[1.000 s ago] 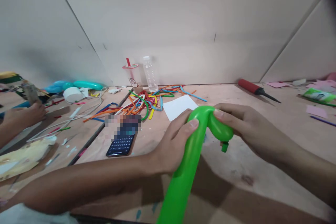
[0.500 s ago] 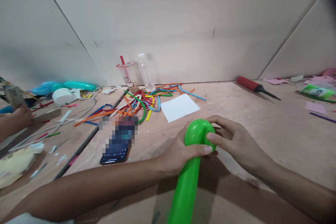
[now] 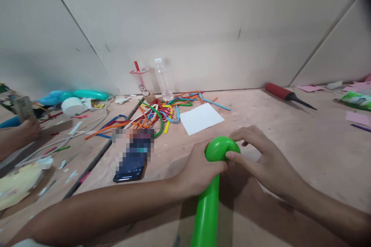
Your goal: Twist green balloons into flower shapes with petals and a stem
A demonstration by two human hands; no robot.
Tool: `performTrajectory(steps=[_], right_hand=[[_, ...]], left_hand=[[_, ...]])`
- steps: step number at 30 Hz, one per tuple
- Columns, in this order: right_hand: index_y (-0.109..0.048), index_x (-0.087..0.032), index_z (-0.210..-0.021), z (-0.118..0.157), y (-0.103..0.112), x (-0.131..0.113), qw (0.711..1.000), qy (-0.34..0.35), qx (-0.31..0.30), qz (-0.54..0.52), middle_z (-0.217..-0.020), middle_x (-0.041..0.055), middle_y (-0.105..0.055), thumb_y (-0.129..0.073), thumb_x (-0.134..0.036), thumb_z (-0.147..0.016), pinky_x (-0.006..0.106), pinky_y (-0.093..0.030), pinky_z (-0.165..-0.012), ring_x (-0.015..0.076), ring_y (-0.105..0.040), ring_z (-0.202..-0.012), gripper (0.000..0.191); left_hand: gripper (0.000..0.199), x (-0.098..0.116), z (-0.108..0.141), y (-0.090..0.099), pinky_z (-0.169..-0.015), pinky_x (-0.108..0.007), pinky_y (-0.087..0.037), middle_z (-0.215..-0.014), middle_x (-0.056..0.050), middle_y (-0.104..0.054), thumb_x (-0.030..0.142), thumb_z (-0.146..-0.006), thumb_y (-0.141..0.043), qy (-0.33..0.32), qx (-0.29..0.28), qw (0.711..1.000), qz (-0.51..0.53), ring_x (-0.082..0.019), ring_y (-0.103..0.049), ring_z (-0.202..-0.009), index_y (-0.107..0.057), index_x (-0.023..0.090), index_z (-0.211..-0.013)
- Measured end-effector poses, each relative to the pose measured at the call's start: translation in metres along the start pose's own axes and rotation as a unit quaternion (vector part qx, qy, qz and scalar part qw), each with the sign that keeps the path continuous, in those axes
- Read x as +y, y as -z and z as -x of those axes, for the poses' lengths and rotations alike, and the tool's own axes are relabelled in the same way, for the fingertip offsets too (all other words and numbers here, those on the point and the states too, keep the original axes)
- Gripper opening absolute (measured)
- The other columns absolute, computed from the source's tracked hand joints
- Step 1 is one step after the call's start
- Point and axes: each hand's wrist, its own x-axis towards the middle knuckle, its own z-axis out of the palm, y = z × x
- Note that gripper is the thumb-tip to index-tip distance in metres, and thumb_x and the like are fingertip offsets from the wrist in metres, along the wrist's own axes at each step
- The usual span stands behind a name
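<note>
A long inflated green balloon [image 3: 206,212] runs up from the bottom edge, its upper end bent over into a rounded loop. My left hand [image 3: 199,168] is wrapped round it just below the bend, with the thumb across the front. At the right side of the bend, my right hand [image 3: 256,154] touches the balloon with its thumb, its fingers curved and spread behind and above. The far end of the balloon lies out of the frame. A white sheet of paper [image 3: 201,119] lies just beyond my hands.
Behind the phone [image 3: 133,158] lies a heap of uninflated balloons [image 3: 156,114]. A cup with straw [image 3: 143,85] and a clear bottle [image 3: 164,81] stand by the wall. A red pump [image 3: 278,91] lies at right. Another person's hand [image 3: 30,128] holds something at left.
The fingers of my right hand have lifted and spread slightly from the bend. The balloon's rounded top looks flatter and sits a little lower. The view has shifted slightly.
</note>
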Motion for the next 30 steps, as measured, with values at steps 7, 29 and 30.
performTrajectory(steps=[7, 29, 30], right_hand=[[-0.069, -0.023, -0.106, 0.001, 0.005, 0.002, 0.988, -0.089, -0.11, -0.056, -0.091, 0.0019, -0.073, -0.059, -0.042, -0.095, 0.032, -0.051, -0.068, 0.0196, -0.065, -0.079, 0.025], [-0.061, -0.025, -0.123, 0.018, -0.015, -0.008, 0.991, -0.022, -0.11, -0.077, -0.118, 0.0057, -0.07, -0.043, -0.035, -0.105, 0.03, -0.052, -0.09, 0.0185, -0.065, -0.106, 0.027], [-0.058, -0.026, -0.127, 0.019, -0.013, -0.01, 0.992, -0.005, -0.113, -0.057, -0.121, 0.0056, -0.069, -0.043, -0.033, -0.104, 0.03, -0.052, -0.092, 0.018, -0.065, -0.108, 0.028]], left_hand=[[0.033, 0.007, -0.001, 0.004, -0.075, -0.022, -0.046, -0.089, 0.001, -0.067, 0.013, -0.069, -0.07, -0.016, -0.084, 0.996, 0.021, -0.014, -0.058, -0.082, -0.071, 0.014, -0.102], [0.054, 0.006, 0.02, 0.013, -0.09, -0.031, -0.045, -0.111, -0.006, -0.064, 0.031, -0.075, -0.084, 0.052, -0.122, 0.985, 0.111, -0.019, -0.058, -0.103, -0.059, 0.015, -0.119], [0.054, 0.006, 0.021, 0.012, -0.091, -0.032, -0.045, -0.111, -0.006, -0.063, 0.032, -0.075, -0.084, 0.052, -0.113, 0.985, 0.118, -0.02, -0.058, -0.105, -0.057, 0.015, -0.119]])
